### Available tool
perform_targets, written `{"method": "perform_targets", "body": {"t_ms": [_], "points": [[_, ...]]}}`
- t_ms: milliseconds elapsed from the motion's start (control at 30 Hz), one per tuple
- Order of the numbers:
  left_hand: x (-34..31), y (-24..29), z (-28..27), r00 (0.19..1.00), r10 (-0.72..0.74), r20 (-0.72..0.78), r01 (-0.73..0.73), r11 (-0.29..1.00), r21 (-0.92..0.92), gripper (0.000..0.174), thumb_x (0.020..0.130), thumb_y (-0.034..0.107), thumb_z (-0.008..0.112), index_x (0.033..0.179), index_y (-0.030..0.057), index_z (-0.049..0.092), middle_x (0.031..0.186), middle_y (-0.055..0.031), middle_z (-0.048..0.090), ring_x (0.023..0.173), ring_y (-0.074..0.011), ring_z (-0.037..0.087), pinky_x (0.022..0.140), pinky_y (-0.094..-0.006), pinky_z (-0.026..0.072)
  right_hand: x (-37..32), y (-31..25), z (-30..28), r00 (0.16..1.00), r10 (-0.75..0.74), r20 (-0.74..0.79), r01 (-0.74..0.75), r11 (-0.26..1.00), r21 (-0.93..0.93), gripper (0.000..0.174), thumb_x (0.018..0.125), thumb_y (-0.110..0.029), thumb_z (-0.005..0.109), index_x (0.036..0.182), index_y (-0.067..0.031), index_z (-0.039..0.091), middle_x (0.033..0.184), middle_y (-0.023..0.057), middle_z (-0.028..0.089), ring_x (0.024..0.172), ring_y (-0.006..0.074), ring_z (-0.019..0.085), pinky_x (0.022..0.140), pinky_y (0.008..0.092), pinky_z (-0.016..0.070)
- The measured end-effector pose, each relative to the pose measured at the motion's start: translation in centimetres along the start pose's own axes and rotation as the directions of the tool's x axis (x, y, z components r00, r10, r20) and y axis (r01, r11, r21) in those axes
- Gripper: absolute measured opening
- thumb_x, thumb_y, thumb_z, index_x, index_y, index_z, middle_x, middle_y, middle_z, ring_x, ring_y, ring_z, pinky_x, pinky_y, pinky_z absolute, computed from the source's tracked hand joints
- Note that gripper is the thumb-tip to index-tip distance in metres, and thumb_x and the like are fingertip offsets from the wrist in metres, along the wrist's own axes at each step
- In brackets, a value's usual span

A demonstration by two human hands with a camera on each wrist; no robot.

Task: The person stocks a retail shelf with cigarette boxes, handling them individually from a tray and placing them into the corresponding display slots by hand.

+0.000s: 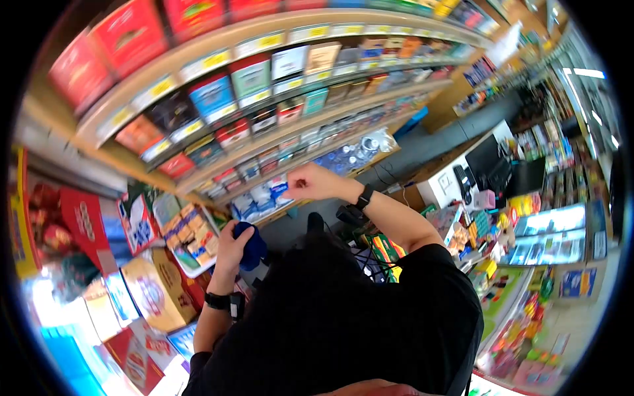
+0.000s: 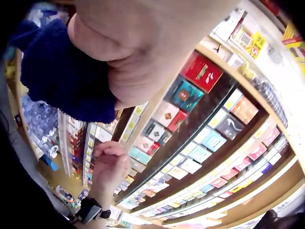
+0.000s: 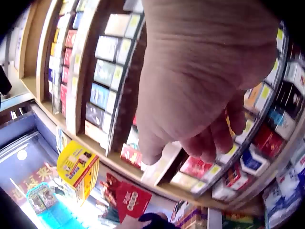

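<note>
My left hand (image 1: 229,251) grips a bunched dark blue cloth (image 1: 253,248) at the lower left of the shelving. In the left wrist view the terry-like cloth (image 2: 66,71) bulges out past the palm, and the fingertips are hidden. My right hand (image 1: 314,182) is raised in front of the lower shelves, beside blue-and-white packs (image 1: 279,189). Its fingers (image 3: 221,136) hang loosely bent in the right wrist view, with nothing seen in them. Rows of small boxed packs (image 3: 100,95) with price tags lie behind that hand.
Wooden tiered shelving (image 1: 277,33) curves across the front. At the left stand a tray of tan packs (image 1: 191,237) and a cardboard box (image 1: 158,288). Bottled water (image 1: 353,153) sits low by the shelf end. To the right is a white desk (image 1: 441,190) with a keyboard.
</note>
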State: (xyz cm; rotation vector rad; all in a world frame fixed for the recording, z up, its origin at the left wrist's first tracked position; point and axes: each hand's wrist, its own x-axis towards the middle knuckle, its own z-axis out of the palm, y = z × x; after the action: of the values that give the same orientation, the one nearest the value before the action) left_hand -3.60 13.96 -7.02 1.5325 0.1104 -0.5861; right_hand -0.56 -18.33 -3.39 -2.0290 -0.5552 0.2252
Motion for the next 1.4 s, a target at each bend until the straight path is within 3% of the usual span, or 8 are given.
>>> {"method": "perform_targets", "body": {"t_ms": [100, 233, 333, 500, 867, 1100, 1267, 1400], "points": [[2.7, 0.3, 3.0, 0.993, 0.003, 0.117, -0.008, 0.999, 0.044, 0.021, 0.091, 0.014, 0.077, 0.102, 0.0028, 0.064, 0.087, -0.0016, 0.064, 0.078, -0.0115, 0.061, 0.071, -0.0284, 0.0507, -4.0, 1.5, -5.6, 0.891, -0.013, -0.454, -0.004, 0.999, -0.037, 0.033, 0.092, -0.025, 0.079, 0.073, -0.0029, 0.063, 0.063, 0.004, 0.057, 0.06, 0.0116, 0.051, 0.054, 0.032, 0.0408], [4.3, 3.1, 8.1, 0.977, -0.012, 0.212, 0.0, 0.999, 0.055, 0.019, 0.092, 0.014, 0.076, 0.103, 0.0026, 0.064, 0.087, -0.0021, 0.064, 0.077, -0.0117, 0.062, 0.069, -0.0292, 0.0511, -8.1, 3.1, -14.5, 0.483, 0.053, -0.874, -0.013, 0.998, 0.054, 0.027, 0.095, -0.017, 0.076, 0.075, -0.003, 0.064, 0.065, -0.0041, 0.056, 0.062, 0.0044, 0.047, 0.054, 0.0258, 0.0386], [5.6, 4.0, 10.9, 0.971, 0.0, 0.238, -0.017, 0.997, 0.07, 0.019, 0.093, 0.014, 0.076, 0.103, 0.0027, 0.064, 0.088, -0.0022, 0.065, 0.078, -0.0119, 0.062, 0.069, -0.0292, 0.0513, -10.4, 5.1, -21.6, 0.196, 0.036, -0.98, 0.054, 0.997, 0.047, 0.021, 0.096, -0.015, 0.074, 0.083, -0.0014, 0.065, 0.068, -0.0065, 0.055, 0.063, 0.0024, 0.046, 0.055, 0.0227, 0.0376], [7.7, 3.9, 14.3, 0.976, 0.031, 0.217, -0.055, 0.993, 0.104, 0.019, 0.093, 0.013, 0.076, 0.103, 0.0027, 0.064, 0.088, -0.0026, 0.065, 0.078, -0.0124, 0.063, 0.07, -0.0293, 0.0517, -13.1, 4.8, -32.7, -0.066, -0.181, -0.981, -0.155, 0.973, -0.17, 0.022, 0.093, -0.019, 0.077, 0.09, -0.0004, 0.066, 0.077, 0.0026, 0.066, 0.07, 0.0087, 0.056, 0.065, 0.0276, 0.0474], [9.9, 5.6, 18.5, 0.992, 0.077, 0.098, -0.088, 0.99, 0.109, 0.016, 0.094, 0.012, 0.074, 0.101, 0.0024, 0.062, 0.087, -0.0031, 0.066, 0.077, -0.0124, 0.065, 0.068, -0.0286, 0.053, -13.7, 7.8, -47.5, -0.194, -0.084, -0.977, -0.213, 0.976, -0.042, 0.062, 0.082, -0.043, 0.085, 0.115, 0.0047, 0.063, 0.104, 0.0158, 0.068, 0.091, 0.0253, 0.065, 0.083, 0.038, 0.0518], [10.1, 6.5, 20.7, 0.995, 0.045, 0.087, -0.054, 0.992, 0.115, 0.015, 0.095, 0.012, 0.074, 0.099, 0.0031, 0.062, 0.085, -0.0034, 0.067, 0.073, -0.0126, 0.065, 0.065, -0.0283, 0.0536, -14.2, 9.2, -50.2, -0.08, -0.131, -0.988, -0.216, 0.97, -0.111, 0.068, 0.077, -0.042, 0.088, 0.117, 0.0063, 0.062, 0.108, 0.016, 0.069, 0.094, 0.0264, 0.066, 0.086, 0.0385, 0.0528], [10.1, 7.4, 21.9, 0.995, 0.04, 0.089, -0.052, 0.989, 0.137, 0.016, 0.094, 0.012, 0.075, 0.1, 0.0022, 0.063, 0.085, -0.0033, 0.068, 0.073, -0.0125, 0.065, 0.066, -0.0286, 0.0538, -15.1, 9.4, -51.3, -0.001, -0.188, -0.982, -0.369, 0.913, -0.175, 0.066, 0.073, -0.045, 0.09, 0.109, 0.0065, 0.069, 0.1, 0.0158, 0.073, 0.091, 0.0263, 0.07, 0.082, 0.0386, 0.0551], [10.5, 7.0, 22.5, 0.995, 0.043, 0.086, -0.056, 0.987, 0.148, 0.016, 0.094, 0.013, 0.075, 0.1, 0.0022, 0.064, 0.085, -0.003, 0.068, 0.073, -0.0124, 0.065, 0.066, -0.0288, 0.0536, -15.4, 9.4, -51.4, -0.012, -0.172, -0.985, -0.38, 0.912, -0.154, 0.068, 0.071, -0.046, 0.091, 0.108, 0.0069, 0.071, 0.097, 0.0161, 0.074, 0.087, 0.025, 0.07, 0.08, 0.0373, 0.0557]]}}
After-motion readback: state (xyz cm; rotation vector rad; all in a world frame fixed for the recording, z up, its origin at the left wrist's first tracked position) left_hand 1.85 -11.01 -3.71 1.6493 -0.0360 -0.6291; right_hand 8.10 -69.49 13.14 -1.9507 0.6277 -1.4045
